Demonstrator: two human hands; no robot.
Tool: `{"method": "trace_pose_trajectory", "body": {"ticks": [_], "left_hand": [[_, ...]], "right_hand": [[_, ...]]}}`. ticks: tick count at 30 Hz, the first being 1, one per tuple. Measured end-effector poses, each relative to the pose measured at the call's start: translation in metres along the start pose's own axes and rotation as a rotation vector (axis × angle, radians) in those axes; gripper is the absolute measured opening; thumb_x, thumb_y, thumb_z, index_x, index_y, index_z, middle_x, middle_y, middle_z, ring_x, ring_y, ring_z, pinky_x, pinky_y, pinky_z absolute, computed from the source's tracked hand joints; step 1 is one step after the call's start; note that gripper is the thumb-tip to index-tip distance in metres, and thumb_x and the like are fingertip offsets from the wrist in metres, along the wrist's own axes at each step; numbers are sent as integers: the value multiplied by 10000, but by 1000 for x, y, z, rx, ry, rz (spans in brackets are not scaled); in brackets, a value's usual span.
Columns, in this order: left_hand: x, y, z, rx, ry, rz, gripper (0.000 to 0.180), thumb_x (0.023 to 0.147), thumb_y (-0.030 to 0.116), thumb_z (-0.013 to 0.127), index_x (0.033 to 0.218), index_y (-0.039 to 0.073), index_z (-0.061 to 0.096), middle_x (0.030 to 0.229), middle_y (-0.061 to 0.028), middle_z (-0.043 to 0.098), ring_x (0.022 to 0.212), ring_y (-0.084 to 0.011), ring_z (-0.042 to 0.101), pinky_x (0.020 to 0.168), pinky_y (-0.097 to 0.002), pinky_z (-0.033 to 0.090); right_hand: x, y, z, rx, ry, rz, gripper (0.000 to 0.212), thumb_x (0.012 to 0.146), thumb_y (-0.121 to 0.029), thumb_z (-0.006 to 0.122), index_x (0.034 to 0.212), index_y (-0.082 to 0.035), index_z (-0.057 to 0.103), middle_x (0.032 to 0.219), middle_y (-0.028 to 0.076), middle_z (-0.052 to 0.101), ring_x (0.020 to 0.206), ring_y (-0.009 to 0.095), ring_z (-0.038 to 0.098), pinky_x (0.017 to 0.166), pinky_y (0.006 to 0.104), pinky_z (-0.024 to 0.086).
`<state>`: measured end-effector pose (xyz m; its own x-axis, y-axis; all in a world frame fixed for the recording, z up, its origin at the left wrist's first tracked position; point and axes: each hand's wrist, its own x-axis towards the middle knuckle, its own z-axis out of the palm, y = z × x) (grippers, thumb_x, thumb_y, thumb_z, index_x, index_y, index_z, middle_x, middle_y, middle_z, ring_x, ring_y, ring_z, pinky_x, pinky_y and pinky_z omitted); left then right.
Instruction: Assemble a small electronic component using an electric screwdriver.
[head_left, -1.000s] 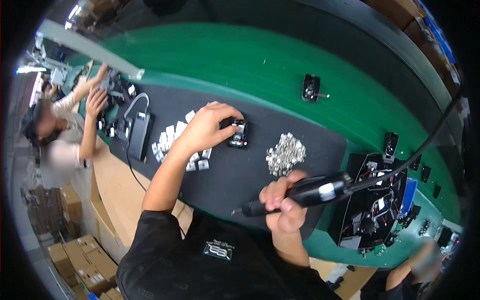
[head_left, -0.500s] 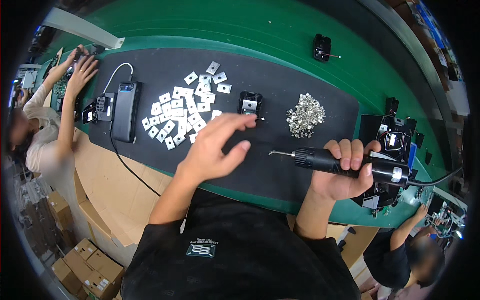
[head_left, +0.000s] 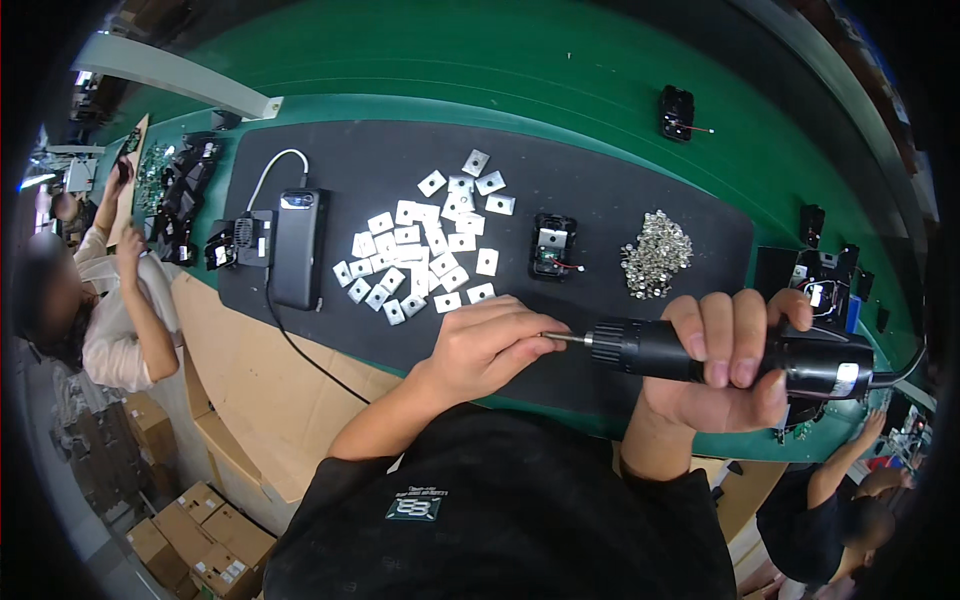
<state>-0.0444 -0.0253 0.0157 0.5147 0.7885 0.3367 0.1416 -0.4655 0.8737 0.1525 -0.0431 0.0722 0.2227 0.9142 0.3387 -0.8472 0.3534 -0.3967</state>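
My right hand (head_left: 722, 350) is wrapped around a black electric screwdriver (head_left: 625, 346), which lies level with its bit pointing left. At that end, my left hand (head_left: 492, 348) is closed, thumb and fingers pinching the tip of the screwdriver bit (head_left: 574, 338). The fingers hide the very tip and anything on it. Beyond my hands sits a small black plastic housing (head_left: 552, 262) with a metal plate in it and a short wire with a white connector. Left of it lie many square metal plates with holes (head_left: 408, 235); to its right is a heap of small silver screws (head_left: 655, 258).
A black power bank (head_left: 298, 250) with cables lies left on the dark mat (head_left: 350, 150). Another black housing (head_left: 677, 112) is on the green bench at the back. Black assemblies (head_left: 825, 280) stand at right. Co-workers sit at both sides; cardboard (head_left: 265, 375) lies lower left.
My left hand has moved from beside the housing down to the screwdriver bit and closed on its tip. The whole view has shifted, and the left co-worker's hands have moved.
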Motion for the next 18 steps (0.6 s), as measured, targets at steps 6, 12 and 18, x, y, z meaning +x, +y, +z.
{"method": "trace_pose_trajectory", "body": {"ticks": [6,12,18], "left_hand": [[3,18,9,-678,282,102,370,948,258,567,1005,-100,642,765,-174,691,619,-200,660,552,-283,514],[-1,33,13,-798,365,47,368,940,245,581,1046,-104,633,809,-207,688,629,-214,675,530,-277,536],[6,18,16,-383,39,211,202,901,131,638,973,-55,670,823,-173,671,716,-284,658,598,-337,508]], "right_hand": [[32,-1,26,81,-221,-15,448,776,-67,716,1149,-136,477,724,-26,575,625,80,594,678,232,503],[34,0,46,156,-223,-87,430,718,-12,761,1053,-146,526,617,-32,583,524,72,587,582,217,525],[19,-24,11,94,-289,8,447,750,-68,761,1091,-133,478,644,-24,561,532,63,560,556,183,476]]}}
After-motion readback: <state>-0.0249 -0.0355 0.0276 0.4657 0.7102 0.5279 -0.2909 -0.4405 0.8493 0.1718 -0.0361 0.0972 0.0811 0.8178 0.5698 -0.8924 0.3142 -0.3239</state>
